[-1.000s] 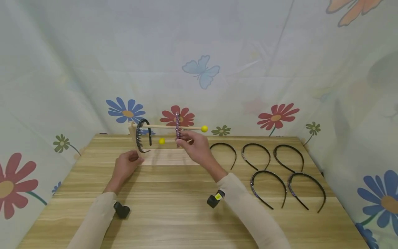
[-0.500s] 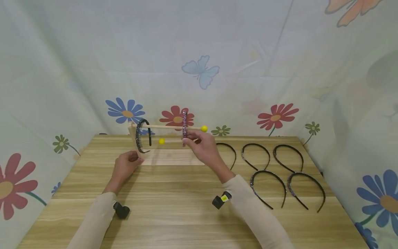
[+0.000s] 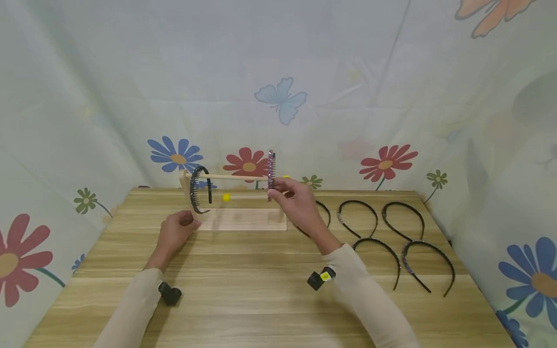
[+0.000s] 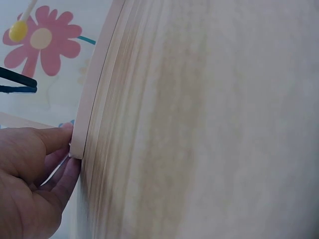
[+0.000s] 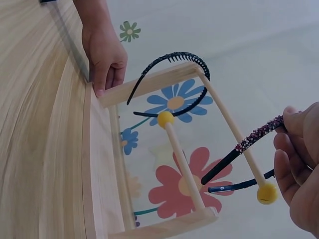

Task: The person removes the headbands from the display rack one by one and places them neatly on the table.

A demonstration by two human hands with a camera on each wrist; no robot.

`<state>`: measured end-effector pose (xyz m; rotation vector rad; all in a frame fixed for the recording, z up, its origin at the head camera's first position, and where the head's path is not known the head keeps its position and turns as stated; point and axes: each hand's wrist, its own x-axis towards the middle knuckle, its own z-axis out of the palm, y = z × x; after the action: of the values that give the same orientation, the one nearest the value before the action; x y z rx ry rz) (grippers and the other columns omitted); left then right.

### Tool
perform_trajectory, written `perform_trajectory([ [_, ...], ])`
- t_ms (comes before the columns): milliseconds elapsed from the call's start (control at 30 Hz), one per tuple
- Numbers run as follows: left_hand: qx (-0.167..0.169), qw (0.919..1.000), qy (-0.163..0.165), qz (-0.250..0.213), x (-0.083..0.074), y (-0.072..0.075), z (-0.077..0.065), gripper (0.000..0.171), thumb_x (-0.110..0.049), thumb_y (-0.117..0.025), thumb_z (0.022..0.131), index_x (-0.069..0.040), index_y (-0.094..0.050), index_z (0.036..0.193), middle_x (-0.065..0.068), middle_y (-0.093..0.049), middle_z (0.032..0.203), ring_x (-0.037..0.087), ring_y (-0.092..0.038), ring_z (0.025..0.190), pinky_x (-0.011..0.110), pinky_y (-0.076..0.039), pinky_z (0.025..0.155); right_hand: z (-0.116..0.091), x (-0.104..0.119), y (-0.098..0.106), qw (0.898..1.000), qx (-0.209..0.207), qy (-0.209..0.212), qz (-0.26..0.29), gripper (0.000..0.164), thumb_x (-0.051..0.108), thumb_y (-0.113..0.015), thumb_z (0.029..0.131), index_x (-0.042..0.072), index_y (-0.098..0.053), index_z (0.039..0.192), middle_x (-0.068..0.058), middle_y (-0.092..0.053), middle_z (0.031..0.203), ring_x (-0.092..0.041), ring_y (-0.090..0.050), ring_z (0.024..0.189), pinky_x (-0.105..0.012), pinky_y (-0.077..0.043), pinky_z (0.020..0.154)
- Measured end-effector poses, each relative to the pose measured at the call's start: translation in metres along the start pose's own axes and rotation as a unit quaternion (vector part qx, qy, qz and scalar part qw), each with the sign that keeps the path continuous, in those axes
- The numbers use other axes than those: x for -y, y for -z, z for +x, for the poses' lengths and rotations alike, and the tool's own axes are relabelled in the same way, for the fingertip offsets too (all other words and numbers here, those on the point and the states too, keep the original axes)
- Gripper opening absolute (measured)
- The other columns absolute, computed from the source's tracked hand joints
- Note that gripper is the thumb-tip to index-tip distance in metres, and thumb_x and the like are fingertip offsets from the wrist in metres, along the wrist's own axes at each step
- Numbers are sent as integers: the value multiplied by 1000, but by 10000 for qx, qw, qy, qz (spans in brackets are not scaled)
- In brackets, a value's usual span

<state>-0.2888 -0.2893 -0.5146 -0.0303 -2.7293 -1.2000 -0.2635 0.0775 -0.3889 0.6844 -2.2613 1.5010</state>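
Note:
My right hand pinches a toothed headband with purple and pink sparkles, near the right end of the upper rod of a wooden stand. In the right wrist view, the headband's two arms lie on either side of that rod, close to its yellow end ball. Low at the stand's left end, my left hand grips the corner of the base between thumb and fingers. A black toothed headband hangs on the upper rod by the left upright.
Several dark headbands lie on the right of the wooden table, one partly hidden behind my right hand. The lower rod ends in a yellow ball facing left. A flowered cloth hangs behind the table.
My right hand has moved right and slightly up along the upper rod with the sparkly headband, now mostly covering the end ball. My left hand and the stand have stayed put.

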Motion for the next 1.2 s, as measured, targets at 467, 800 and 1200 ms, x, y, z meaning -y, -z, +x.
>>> perform_trajectory([
  [467,-41,10000,-89,6,2,-1,1,43,-19,-70,98,7,-63,132,27,-69,123,40,-69,113,54,-55,96,-3,2,23,9994,-199,-200,-202,26,18,-74,95,6,-74,118,-7,-77,99,-18,-71,91,-34,-60,78],
  [800,-16,10000,-77,2,1,0,0,44,-19,-69,99,7,-61,134,28,-68,126,42,-68,114,54,-55,96,-6,-2,36,9985,-236,-112,-486,27,21,-75,95,5,-74,117,-7,-78,98,-18,-73,85,-32,-61,75],
  [1200,-16,10000,-70,33,1,0,0,45,-20,-69,99,7,-61,134,27,-68,126,42,-68,114,55,-55,96,-14,-5,41,9982,-285,-66,-522,26,23,-77,94,6,-74,113,-5,-77,92,-15,-70,80,-27,-59,70],
])
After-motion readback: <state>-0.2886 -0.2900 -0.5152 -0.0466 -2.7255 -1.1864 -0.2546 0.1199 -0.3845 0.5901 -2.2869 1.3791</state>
